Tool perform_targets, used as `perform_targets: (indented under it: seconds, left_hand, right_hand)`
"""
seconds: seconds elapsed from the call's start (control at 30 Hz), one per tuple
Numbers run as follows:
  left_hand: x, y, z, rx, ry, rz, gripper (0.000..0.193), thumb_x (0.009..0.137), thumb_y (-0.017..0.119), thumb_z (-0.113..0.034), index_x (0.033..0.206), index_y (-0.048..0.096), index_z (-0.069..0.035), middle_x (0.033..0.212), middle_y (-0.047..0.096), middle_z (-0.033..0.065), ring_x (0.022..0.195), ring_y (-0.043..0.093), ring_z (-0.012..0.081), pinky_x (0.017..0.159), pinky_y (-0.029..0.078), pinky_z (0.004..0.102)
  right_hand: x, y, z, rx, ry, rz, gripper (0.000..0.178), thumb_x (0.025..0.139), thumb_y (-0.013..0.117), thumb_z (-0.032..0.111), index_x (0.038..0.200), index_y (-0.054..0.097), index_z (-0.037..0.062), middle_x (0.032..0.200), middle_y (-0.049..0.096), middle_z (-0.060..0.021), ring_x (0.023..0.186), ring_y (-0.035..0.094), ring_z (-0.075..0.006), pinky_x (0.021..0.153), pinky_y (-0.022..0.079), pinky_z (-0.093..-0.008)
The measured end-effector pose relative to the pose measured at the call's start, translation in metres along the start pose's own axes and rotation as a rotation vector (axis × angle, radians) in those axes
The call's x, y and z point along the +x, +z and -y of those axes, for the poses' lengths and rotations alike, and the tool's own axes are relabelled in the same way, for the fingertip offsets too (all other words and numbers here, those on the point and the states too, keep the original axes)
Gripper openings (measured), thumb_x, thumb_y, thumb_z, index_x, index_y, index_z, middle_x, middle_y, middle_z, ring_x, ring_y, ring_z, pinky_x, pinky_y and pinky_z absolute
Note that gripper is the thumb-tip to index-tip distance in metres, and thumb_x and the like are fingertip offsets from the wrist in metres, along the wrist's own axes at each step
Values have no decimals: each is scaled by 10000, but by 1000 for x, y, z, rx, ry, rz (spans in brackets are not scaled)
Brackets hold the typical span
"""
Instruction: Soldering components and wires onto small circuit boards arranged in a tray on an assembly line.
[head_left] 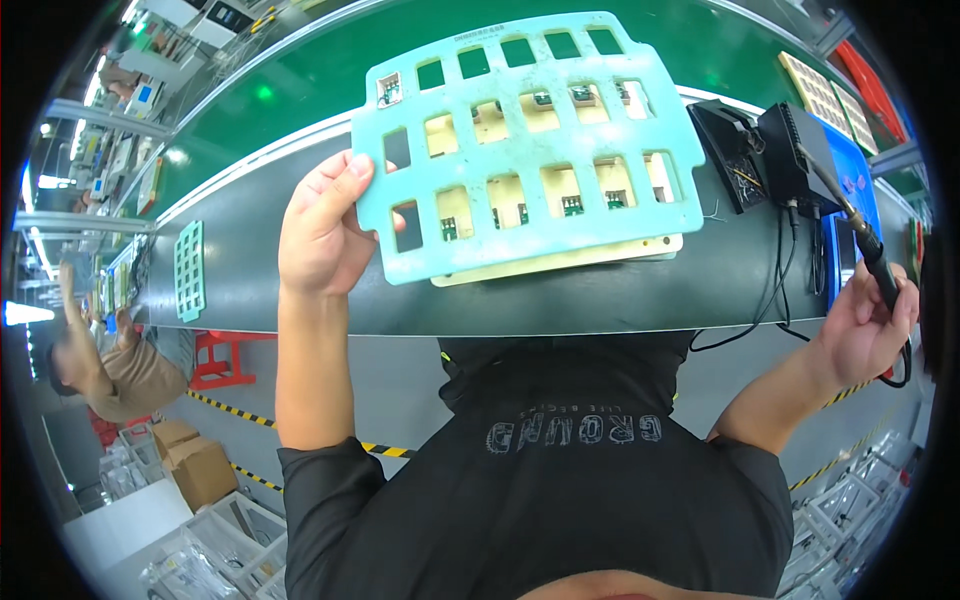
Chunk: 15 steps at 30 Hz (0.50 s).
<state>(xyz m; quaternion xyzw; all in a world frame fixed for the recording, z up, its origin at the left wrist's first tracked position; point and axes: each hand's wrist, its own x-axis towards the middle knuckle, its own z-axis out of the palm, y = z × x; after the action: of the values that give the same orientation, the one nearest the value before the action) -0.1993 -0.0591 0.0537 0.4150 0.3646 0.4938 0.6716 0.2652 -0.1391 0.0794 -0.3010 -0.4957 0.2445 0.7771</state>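
**Teal fixture plate lifted in one hand, soldering iron in the other**

A long dark workbench (620, 290) runs across the view, with a green conveyor belt (330, 70) behind it. Above the bench, tilted toward the camera, is a large teal fixture plate (530, 215) with rows of rectangular windows; through many of them show small green circuit boards seated on a cream-coloured panel (600, 255) that lies flush beneath the plate and peeks out along its lower edge. The left hand (322, 228) holds the plate at its left edge, fingers closed round the rim, thumb on the near face and fingertips curling over the edge by the leftmost windows.

At the right end of the bench stands a black soldering station (790, 155), next to a black holder (728, 150), with dark cables dropping over the bench edge. The right hand (868, 325) is well apart from the plate, off to the right and below bench level, fingers wrapped tight round the black handle of a soldering iron (868, 245) whose metal tip points up toward the station.

A second, smaller teal plate (189, 270) lies flat further left on the bench. Beside it another person (105, 365) in a brown top leans over the bench
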Motion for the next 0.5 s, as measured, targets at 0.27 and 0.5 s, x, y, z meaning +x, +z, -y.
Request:
perform_targets:
  seconds: [0.27,0.5]
  left_hand:
    - [1,-4,4,-151,-145,83,202,901,526,-174,955,555,18,815,631,112,623,611,155,567,486,239]
    - [-3,1,6,-98,13,38,188,911,511,-173,937,560,6,811,640,106,620,614,128,527,466,206]
  right_hand:
    - [7,-8,2,-39,-51,-98,245,887,429,138,684,460,3,667,448,-73,522,309,-84,538,268,-233]
    - [17,-11,15,-3,-34,28,229,867,432,111,706,522,-25,650,407,-42,534,295,-98,560,257,-270]
